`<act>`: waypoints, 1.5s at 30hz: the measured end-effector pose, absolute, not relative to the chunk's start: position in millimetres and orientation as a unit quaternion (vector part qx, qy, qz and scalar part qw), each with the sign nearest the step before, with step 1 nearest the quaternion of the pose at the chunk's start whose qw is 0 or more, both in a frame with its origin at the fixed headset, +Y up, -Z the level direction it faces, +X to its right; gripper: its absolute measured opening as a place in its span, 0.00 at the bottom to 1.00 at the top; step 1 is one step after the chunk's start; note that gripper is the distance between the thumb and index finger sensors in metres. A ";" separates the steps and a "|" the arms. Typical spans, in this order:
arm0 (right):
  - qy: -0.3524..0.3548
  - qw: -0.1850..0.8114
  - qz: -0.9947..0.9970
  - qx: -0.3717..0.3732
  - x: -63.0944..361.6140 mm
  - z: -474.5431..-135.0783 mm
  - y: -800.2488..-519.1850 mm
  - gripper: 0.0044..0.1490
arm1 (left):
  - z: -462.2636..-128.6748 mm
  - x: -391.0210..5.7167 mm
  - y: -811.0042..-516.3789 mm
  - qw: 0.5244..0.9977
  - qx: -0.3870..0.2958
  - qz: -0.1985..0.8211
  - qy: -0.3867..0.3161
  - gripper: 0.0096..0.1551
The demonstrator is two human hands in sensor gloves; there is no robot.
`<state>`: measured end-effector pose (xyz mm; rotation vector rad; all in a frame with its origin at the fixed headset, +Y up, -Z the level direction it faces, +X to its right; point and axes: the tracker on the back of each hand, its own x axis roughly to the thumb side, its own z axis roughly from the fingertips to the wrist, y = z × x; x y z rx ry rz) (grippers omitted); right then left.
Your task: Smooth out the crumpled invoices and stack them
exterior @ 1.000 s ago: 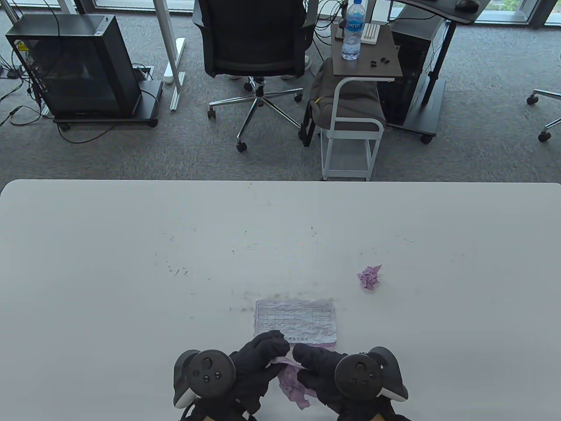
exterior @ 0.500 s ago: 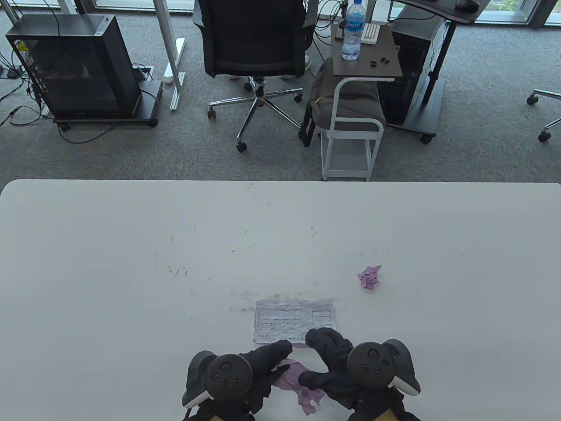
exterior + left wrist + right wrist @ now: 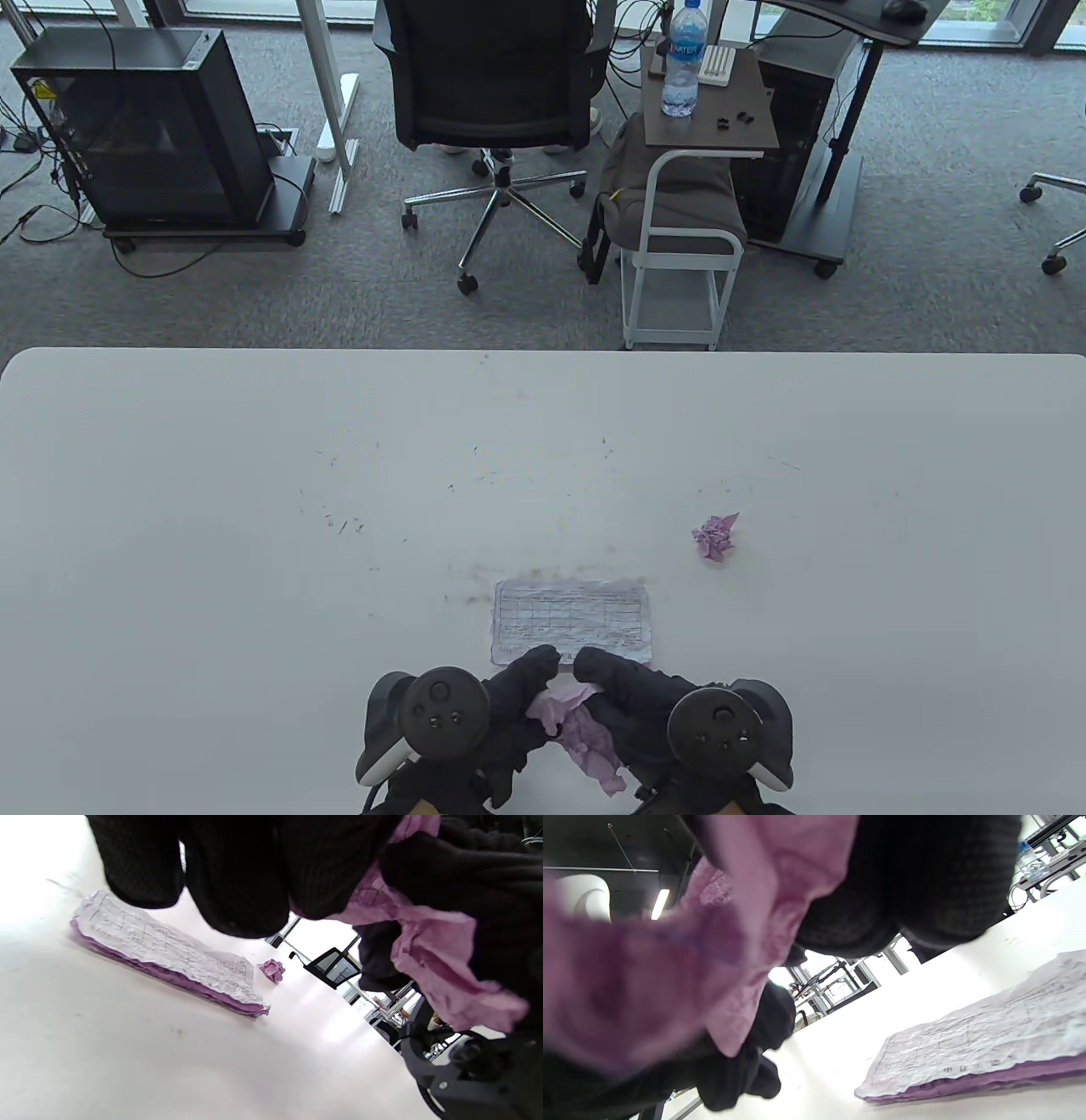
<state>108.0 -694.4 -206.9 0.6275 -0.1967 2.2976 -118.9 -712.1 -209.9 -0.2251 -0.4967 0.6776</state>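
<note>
A crumpled purple invoice point(image 3: 577, 726) is held above the table's near edge by both hands. My left hand point(image 3: 509, 705) grips its left part and my right hand point(image 3: 632, 700) its right part; it also shows in the left wrist view point(image 3: 428, 955) and the right wrist view point(image 3: 725, 942). A stack of flattened invoices point(image 3: 572, 621), white sheet on top and purple beneath, lies on the table just beyond my fingers; it shows in the left wrist view point(image 3: 169, 950) and the right wrist view point(image 3: 984, 1035). A second crumpled purple invoice ball point(image 3: 715, 538) lies to the far right of the stack, also in the left wrist view point(image 3: 272, 970).
The white table point(image 3: 254, 509) carries small dark scuff marks. Beyond its far edge stand an office chair point(image 3: 492, 93), a small side trolley point(image 3: 696, 170) with a water bottle point(image 3: 683, 59), and a black computer case point(image 3: 144, 127).
My right hand first reached forward over the stack's near edge, then drew back. Both hands came together on the purple invoice, which is now more bunched between them.
</note>
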 end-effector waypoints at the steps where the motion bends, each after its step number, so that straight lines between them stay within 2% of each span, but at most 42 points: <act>1: -0.078 0.370 0.894 0.239 110.0 -207.4 -694.6 0.25 | -210.8 -119.7 -713.3 0.908 -0.116 0.325 -0.238 0.38; 4: -0.087 0.358 0.904 0.216 118.4 -209.9 -694.7 0.25 | -213.6 -125.7 -715.4 0.909 -0.131 0.320 -0.234 0.38; 7: -0.081 0.321 0.921 0.204 125.1 -212.7 -696.3 0.25 | -216.5 -137.0 -711.1 0.879 -0.169 0.359 -0.265 0.55; 10: -0.059 0.306 0.926 0.213 124.2 -213.4 -699.7 0.24 | -215.4 -149.8 -704.9 0.840 -0.121 0.458 -0.265 0.59; 12: -0.049 0.306 0.924 0.223 118.3 -213.3 -700.2 0.23 | -212.9 -147.6 -701.3 0.854 -0.091 0.425 -0.285 0.61; 15: -0.023 0.313 0.918 0.240 105.2 -212.3 -701.7 0.23 | -207.1 -125.6 -703.0 0.886 -0.107 0.315 -0.322 0.62; 17: -0.011 0.314 0.916 0.249 99.1 -210.8 -703.6 0.23 | -204.1 -113.0 -701.5 0.899 -0.082 0.287 -0.320 0.55; 19: 0.000 0.308 0.915 0.260 95.9 -210.1 -705.4 0.23 | -202.8 -107.6 -698.0 0.911 -0.027 0.265 -0.314 0.38; 20: 0.001 0.310 0.915 0.257 97.1 -210.3 -705.8 0.23 | -202.8 -107.5 -698.8 0.913 -0.025 0.260 -0.313 0.29; 22: 0.029 0.318 0.910 0.265 99.3 -212.5 -708.6 0.23 | -204.3 -113.3 -702.1 0.909 -0.028 0.293 -0.297 0.25; 25: 0.047 0.327 0.909 0.256 104.8 -215.5 -712.0 0.26 | -208.3 -124.9 -706.7 0.903 -0.035 0.341 -0.259 0.24; 31: 0.067 0.367 0.902 0.216 122.8 -222.3 -719.0 0.26 | -217.9 -133.1 -727.7 0.920 -0.093 0.305 -0.229 0.27; 36: 0.134 0.232 0.942 0.202 117.0 -225.0 -740.3 0.26 | -219.5 -118.8 -750.5 0.940 -0.188 0.151 -0.240 0.38; 38: 0.158 0.198 0.947 0.198 111.0 -225.7 -748.5 0.26 | -218.2 -115.4 -750.6 0.946 -0.167 0.129 -0.247 0.41; 40: 0.168 0.169 0.952 0.191 105.6 -226.2 -752.7 0.26 | -215.6 -110.6 -741.8 0.947 -0.098 0.131 -0.276 0.38; 42: 0.170 0.156 0.955 0.184 101.7 -226.8 -755.7 0.26 | -211.3 -103.9 -736.3 0.935 -0.075 0.153 -0.310 0.31; 45: 0.181 0.152 0.955 0.180 98.1 -226.9 -759.0 0.26 | -203.6 -88.5 -744.2 0.919 -0.134 0.127 -0.350 0.22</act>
